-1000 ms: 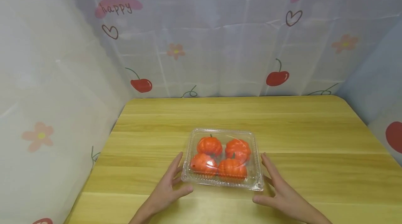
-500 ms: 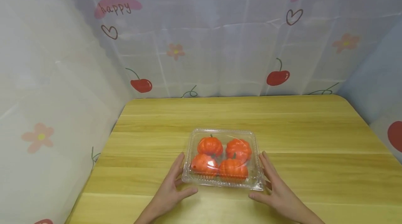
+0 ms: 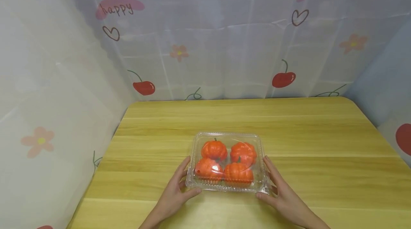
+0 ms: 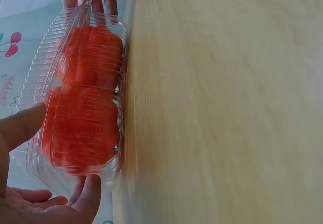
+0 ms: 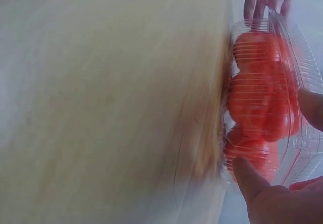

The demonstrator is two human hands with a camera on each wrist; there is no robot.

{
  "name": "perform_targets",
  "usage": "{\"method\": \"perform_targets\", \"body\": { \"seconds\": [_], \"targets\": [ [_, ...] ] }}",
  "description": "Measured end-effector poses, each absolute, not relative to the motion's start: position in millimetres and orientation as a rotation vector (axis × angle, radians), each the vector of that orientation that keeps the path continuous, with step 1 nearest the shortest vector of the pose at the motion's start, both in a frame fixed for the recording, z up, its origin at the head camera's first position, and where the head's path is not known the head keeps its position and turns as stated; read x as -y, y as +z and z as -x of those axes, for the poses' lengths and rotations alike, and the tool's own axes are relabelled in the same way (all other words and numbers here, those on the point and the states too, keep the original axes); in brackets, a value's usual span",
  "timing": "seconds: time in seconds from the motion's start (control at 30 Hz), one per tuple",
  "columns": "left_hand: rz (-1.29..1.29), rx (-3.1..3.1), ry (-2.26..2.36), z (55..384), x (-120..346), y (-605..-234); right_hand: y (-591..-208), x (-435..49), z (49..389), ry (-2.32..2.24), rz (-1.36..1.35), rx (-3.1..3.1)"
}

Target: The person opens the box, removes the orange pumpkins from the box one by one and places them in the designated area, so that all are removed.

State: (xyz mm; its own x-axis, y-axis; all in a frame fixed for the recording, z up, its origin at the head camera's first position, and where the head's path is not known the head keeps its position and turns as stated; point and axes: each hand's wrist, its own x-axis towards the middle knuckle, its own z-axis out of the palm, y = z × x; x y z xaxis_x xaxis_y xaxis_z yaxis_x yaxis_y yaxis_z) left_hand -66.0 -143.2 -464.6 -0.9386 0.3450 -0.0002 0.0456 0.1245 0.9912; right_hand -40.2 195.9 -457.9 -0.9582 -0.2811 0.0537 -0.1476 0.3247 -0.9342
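Note:
A clear plastic clamshell box (image 3: 224,135), its lid down, lies on the wooden table. Several small orange pumpkins (image 3: 238,173) with green stems show through it. My left hand (image 3: 173,194) is at the box's left side, thumb by the near corner, fingers extended along the side. At the opposite side, my right hand (image 3: 284,196) has its thumb near the front right corner and its fingers extended along the edge. In the left wrist view the thumb (image 4: 25,125) is beside the lid's rim, with fingers lower down by the base. Exact fingertip contact is hard to see.
The wooden table (image 3: 154,143) extends around the box on all sides. Behind it hangs a pale curtain (image 3: 221,43) printed with cherries, hearts and flowers, and similar cloth (image 3: 48,79) lines the left side.
Both hands have moved inward, closer to the box's sides, mostly during the first half second. The box and pumpkins have stayed in place.

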Motion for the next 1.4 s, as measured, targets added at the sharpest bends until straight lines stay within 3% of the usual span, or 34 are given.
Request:
{"method": "perform_targets", "body": {
  "seconds": [1.4],
  "targets": [
    [-0.375, -2.14, 1.952, 57.7, 137.5, -469.7, -454.3, -197.3, 42.3, -1.7, 0.296, -2.417]
  ]
}}
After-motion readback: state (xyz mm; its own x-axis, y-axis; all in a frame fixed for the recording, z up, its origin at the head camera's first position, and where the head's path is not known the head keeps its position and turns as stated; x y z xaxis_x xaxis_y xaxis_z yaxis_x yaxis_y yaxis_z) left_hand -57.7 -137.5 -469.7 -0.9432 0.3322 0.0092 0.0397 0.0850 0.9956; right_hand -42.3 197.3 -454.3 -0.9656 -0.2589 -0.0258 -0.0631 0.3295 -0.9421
